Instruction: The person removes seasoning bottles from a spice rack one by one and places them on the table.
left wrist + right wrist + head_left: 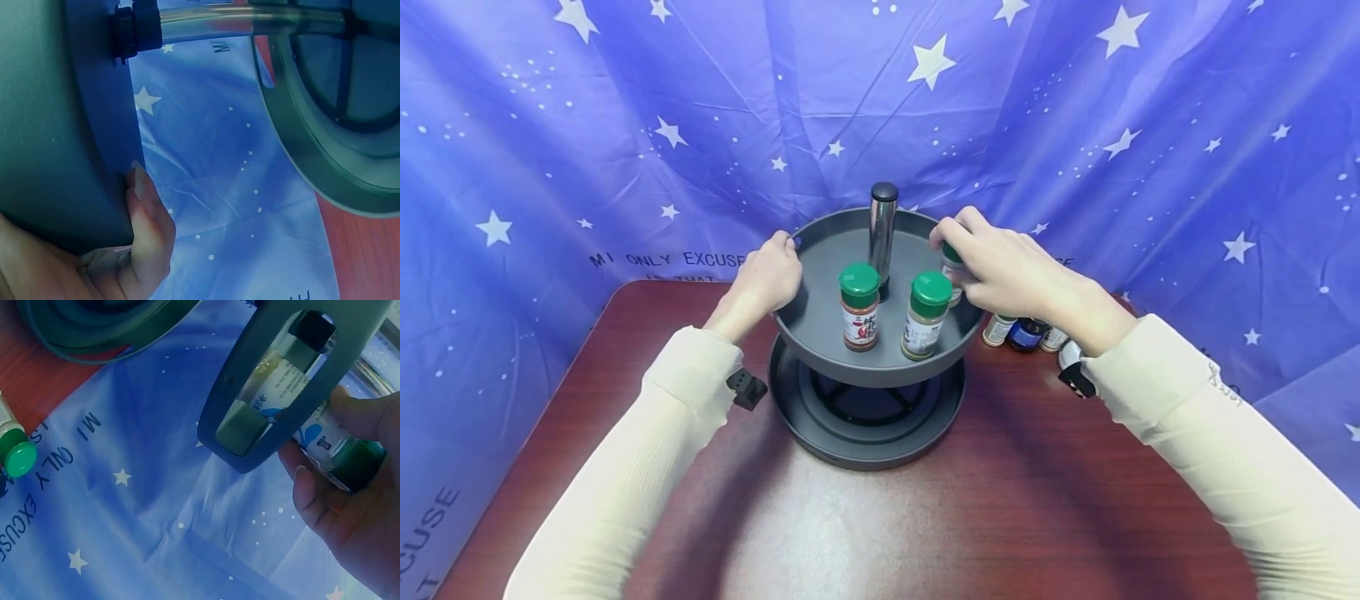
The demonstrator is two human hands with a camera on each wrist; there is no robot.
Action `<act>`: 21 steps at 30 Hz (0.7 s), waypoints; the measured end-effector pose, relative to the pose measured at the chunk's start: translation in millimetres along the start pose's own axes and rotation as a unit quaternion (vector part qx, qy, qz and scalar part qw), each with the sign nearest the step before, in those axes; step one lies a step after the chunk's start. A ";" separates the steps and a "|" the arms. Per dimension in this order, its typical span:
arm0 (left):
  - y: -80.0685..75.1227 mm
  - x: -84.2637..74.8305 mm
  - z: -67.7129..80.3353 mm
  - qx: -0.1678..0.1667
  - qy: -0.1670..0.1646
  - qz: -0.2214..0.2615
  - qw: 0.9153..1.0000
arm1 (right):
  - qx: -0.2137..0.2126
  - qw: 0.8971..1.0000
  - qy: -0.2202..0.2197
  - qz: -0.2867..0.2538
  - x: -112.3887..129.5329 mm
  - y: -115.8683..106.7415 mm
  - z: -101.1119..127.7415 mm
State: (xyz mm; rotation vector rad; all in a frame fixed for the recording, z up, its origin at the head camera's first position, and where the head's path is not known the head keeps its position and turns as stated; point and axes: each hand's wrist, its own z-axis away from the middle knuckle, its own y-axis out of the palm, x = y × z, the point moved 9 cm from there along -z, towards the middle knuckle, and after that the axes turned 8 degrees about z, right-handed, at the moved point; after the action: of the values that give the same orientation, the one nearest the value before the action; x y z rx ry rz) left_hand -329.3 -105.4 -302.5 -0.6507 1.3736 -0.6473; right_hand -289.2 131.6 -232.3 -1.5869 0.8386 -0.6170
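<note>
Green-capped jar [952, 272] right of centre frame, pinched in our right hand [1003, 267], our left hand [775, 273] gripping the upper tray [880, 375] by its rim: we'd best brace it, releasing only once the jar's upright.

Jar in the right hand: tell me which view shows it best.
The right wrist view: it shows the jar closest, with label and green cap between the fingers, though the upper tray hides part. The head view shows cap and label partly covered by the right hand; the left wrist view shows none.
</note>
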 end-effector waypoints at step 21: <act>-1.6 -0.1 -0.4 0.001 0.003 -0.003 1.000 | -0.093 0.992 0.084 -0.021 -36.6 -63.9 21.9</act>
State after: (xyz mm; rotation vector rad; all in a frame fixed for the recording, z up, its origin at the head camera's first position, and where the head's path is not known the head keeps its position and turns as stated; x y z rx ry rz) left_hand -329.8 -106.4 -301.3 -0.6514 1.3774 -0.6550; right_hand -282.7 177.9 -171.4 -1.7428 1.0134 -0.7273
